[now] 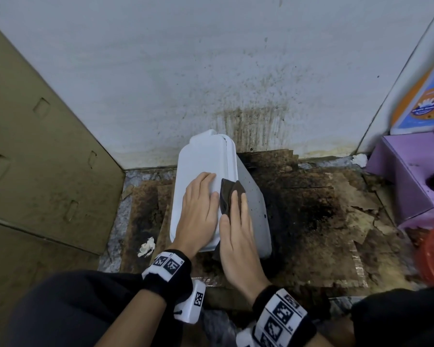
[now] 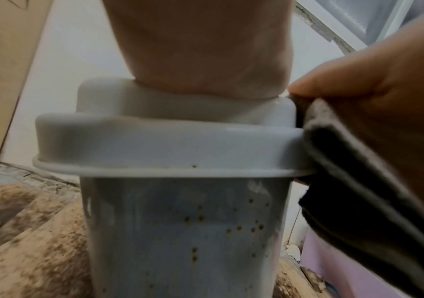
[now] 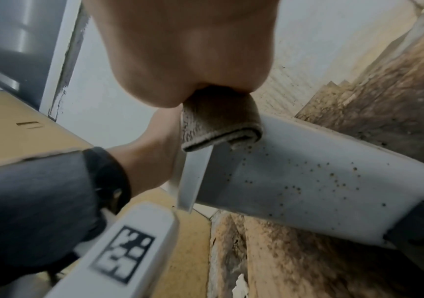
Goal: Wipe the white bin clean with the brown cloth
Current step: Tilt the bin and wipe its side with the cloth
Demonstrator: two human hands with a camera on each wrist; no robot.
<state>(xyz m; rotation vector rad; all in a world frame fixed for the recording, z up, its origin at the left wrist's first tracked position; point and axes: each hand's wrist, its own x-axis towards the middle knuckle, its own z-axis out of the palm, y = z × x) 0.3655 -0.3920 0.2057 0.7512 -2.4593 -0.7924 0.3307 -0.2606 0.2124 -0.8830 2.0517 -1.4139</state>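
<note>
Midway at best: left hand (image 1: 198,209) spread flat on bin (image 1: 201,156) lid; right hand (image 1: 236,229) pressing cloth (image 1: 232,189) flat against right wall. Brown specks remaining on right and near walls.

**Count of things in view**

One white bin (image 1: 201,176). One brown cloth (image 1: 229,194). Two hands: left (image 1: 199,211), right (image 1: 238,236). Two crumpled white tissue scraps (image 1: 147,246) (image 1: 360,159). One purple stool (image 1: 409,176). One cardboard box (image 1: 35,159).
</note>
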